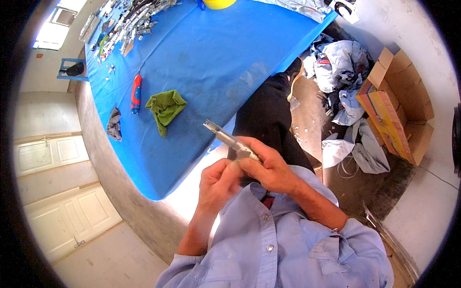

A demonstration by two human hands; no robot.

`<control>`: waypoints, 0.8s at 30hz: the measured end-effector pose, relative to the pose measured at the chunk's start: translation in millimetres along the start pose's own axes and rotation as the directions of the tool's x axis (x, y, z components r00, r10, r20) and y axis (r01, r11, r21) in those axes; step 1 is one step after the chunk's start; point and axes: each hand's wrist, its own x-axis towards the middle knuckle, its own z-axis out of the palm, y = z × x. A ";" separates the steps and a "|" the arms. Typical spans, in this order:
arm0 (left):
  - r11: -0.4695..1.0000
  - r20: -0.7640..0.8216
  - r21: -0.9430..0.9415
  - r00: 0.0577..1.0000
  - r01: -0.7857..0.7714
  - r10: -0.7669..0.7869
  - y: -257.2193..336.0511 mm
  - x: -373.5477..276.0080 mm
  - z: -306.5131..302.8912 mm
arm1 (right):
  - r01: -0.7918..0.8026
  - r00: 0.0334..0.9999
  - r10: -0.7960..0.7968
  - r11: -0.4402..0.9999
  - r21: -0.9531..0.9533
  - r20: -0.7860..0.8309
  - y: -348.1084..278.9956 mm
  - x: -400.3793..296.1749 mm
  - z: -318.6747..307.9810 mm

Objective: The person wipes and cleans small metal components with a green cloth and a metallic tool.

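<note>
My right hand [270, 165] grips a narrow metal and plastic part [230, 140], whose far end points up and left over the edge of the blue-covered table [187, 64]. Thumb and fingers of my left hand [219, 183] pinch the near end of the same part, slightly blurred, close to my right thumb. Farther off on the blue cover lie a green cloth [165, 108], a red and blue cordless screwdriver [136, 94] and a small grey cloth [114, 124].
A heap of metal and plastic parts [133, 25] covers the far left of the table. A yellow container [219, 3] stands at the far edge. Right of the table are crumpled plastic bags [342, 64] and an open cardboard box [389, 122] on the floor.
</note>
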 end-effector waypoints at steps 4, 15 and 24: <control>0.995 -0.001 -0.079 0.998 0.055 -0.055 3.0 0.1 2.1 | 0.007 1.000 -0.007 1.000 -0.023 0.003 -6.4 0.4 -0.2; 0.998 -0.018 -0.054 0.999 0.039 -0.040 4.1 1.6 1.5 | -0.040 0.999 0.040 0.998 -0.038 -0.011 -1.6 -0.1 1.0; 0.984 0.029 -0.148 0.995 0.095 -0.092 3.4 0.0 0.9 | 0.047 0.999 -0.047 0.998 -0.036 -0.008 -1.4 -0.1 0.4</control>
